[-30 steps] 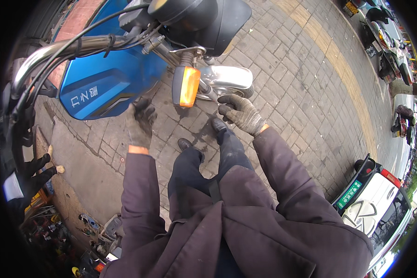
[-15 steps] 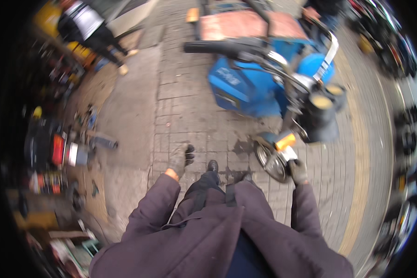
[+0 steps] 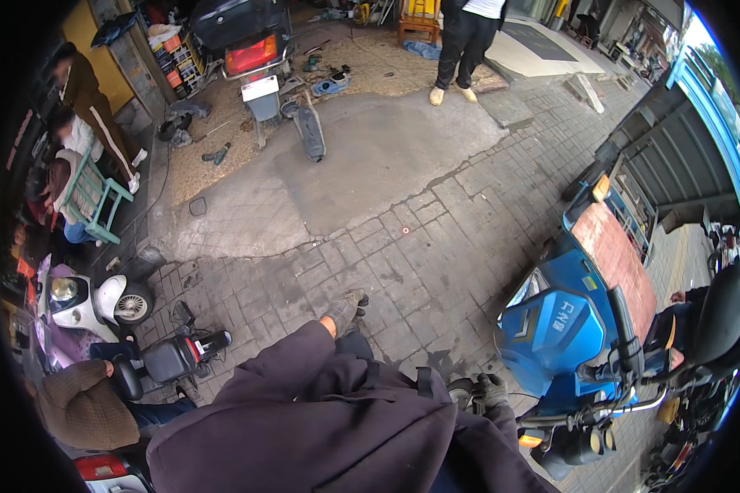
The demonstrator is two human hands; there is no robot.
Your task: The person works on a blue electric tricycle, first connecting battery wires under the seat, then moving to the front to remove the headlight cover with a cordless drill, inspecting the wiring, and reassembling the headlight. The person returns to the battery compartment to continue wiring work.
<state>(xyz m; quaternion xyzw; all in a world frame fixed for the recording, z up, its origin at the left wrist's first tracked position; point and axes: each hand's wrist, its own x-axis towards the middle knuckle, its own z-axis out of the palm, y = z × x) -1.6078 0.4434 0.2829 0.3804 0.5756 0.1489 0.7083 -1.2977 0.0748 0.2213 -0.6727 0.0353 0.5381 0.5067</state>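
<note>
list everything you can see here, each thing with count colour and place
blue three-wheeled electric cart: 1, blue with a rusty red flat top, right, beside the right hand
black handlebar of the cart: 1, black, right
small front wheel: 1, dark, just left of the right hand
black scooter with red tail light: 1, top left of centre
white scooter: 1, white, left edge
small black scooter: 1, black with red detail, lower left
green metal chair: 1, green, left
person standing in dark trousers: 1, top centre
grey brick paving: centre
concrete patch: grey, upper centre
left hand: grey work glove, centre, free in the air
right hand: dark glove, lower right, near the wheel
</note>
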